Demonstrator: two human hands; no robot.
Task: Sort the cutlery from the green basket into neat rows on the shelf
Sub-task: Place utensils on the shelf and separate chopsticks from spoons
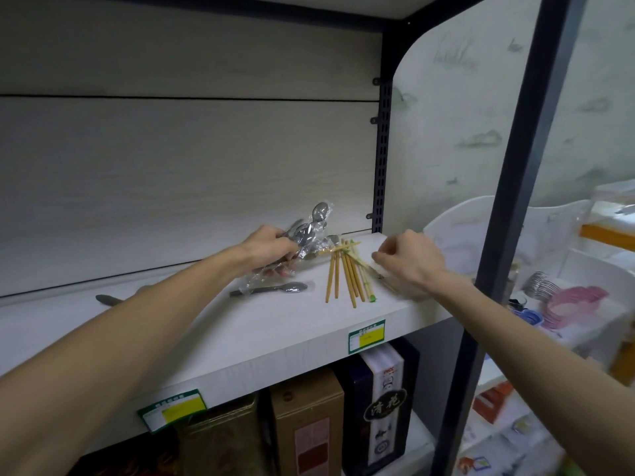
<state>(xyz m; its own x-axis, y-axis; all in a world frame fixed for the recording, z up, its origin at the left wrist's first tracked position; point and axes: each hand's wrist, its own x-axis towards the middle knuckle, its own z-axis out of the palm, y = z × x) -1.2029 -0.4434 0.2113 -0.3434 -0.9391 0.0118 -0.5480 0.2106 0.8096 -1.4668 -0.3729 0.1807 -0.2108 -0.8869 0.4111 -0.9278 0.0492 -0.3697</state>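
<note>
Head view puts both your hands over the white shelf, near its right end. Your left hand grips a bunch of plastic-wrapped spoons, fingers curled round the handles, the bowls fanning up and away toward the back panel. Your right hand hovers just right of the wooden chopsticks; its fingers are curled and bunched at the tips, and you may be pinching something thin there, but that cannot be told from here.

The chopsticks lie in a loose fan, long axes running roughly front to back, far ends converging under one stick laid crosswise. They sit between your two hands, nearer the right. A single wrapped spoon lies flat in front of your left hand, its long axis running left to right, bowl toward the chopsticks. Another utensil shows partly behind your left forearm.

The green basket is not in view. To square the chopsticks, your right hand is the closer one and need only move leftward.
</note>
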